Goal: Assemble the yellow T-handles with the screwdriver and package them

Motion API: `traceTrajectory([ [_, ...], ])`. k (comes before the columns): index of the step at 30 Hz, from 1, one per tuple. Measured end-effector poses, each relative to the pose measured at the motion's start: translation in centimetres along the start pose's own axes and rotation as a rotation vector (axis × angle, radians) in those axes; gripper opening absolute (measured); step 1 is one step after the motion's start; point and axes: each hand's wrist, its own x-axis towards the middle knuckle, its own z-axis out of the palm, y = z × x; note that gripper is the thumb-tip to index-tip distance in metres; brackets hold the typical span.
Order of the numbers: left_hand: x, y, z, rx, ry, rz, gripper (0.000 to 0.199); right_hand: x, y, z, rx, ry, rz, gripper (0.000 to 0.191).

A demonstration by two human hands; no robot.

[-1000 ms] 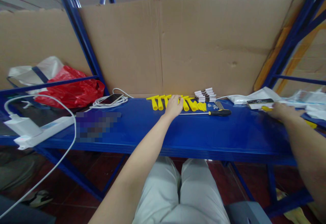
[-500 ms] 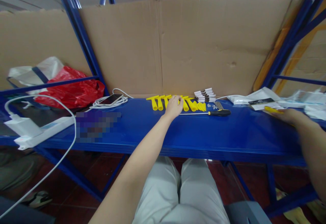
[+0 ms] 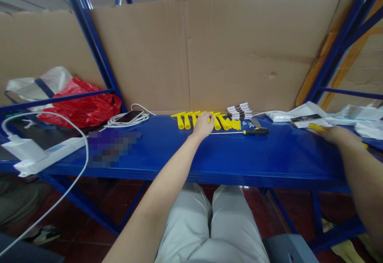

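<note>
Several yellow T-shaped plastic pieces (image 3: 180,121) stand in a row along the back of the blue tabletop. My left hand (image 3: 204,124) is over the middle of that row, its fingers curled down onto a yellow piece and hiding part of it. Far to the right, my right hand (image 3: 338,135) is closed round a yellow piece (image 3: 317,127), whose end sticks out past the fingers; its other end is hidden. A screwdriver (image 3: 255,132) with a black and yellow handle lies in front of the row. Small flat yellow parts (image 3: 235,125) lie at the row's right end.
White cylinders with dark bands (image 3: 240,111) are stacked behind. White packets (image 3: 309,111) and a black-and-white box (image 3: 308,121) lie at right. At left are a phone (image 3: 131,116), coiled white cable (image 3: 119,124), power strip (image 3: 56,155) and red bag (image 3: 83,105). Cardboard (image 3: 233,51) closes the back.
The view has shifted slightly. My right hand has moved a little to the left with the yellow piece; my left hand stays on the row.
</note>
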Motion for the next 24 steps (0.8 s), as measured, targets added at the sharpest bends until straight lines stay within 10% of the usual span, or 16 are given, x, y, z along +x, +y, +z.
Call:
traceTrajectory([
  [15, -0.1, 0.4, -0.4, 0.044, -0.021, 0.007, 0.022, -4.0, -2.1, 0.0, -0.342, 0.115, -0.221, 0.057],
  [24, 0.0, 0.0, -0.2, 0.060, -0.020, 0.028, 0.021, -3.5, -1.8, 0.7, -0.191, 0.107, -0.108, 0.056],
])
